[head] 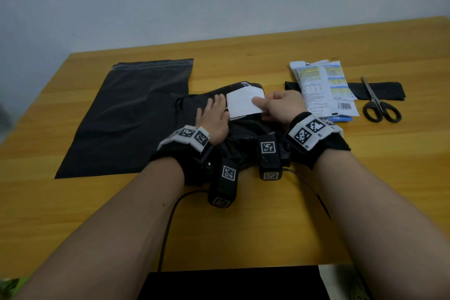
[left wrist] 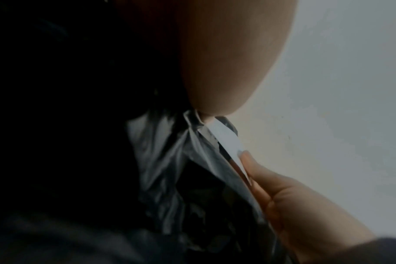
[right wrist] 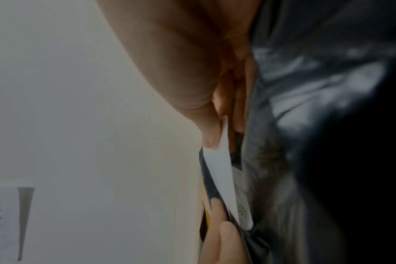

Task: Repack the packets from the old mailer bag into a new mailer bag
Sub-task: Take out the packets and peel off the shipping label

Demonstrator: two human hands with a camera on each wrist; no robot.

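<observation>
The old mailer bag [head: 246, 129], black and crumpled, lies at the table's centre. A white label [head: 243, 102] sits on its top side. My right hand [head: 261, 106] pinches the label's right edge between thumb and fingers; the right wrist view shows the label [right wrist: 222, 169] lifted off the bag [right wrist: 305, 85]. My left hand [head: 216, 107] presses flat on the bag just left of the label, fingers straight. The new mailer bag [head: 131, 114], flat and black, lies to the left. A stack of white packets [head: 323, 87] lies to the right. The left wrist view shows the crumpled bag [left wrist: 167, 160] and label [left wrist: 228, 135].
Black-handled scissors [head: 379, 105] lie at the far right on a cut-off black strip [head: 387, 90]. The wooden table [head: 243, 226] ends near my body, with cables trailing from the wrist cameras. A grey wall stands behind the table.
</observation>
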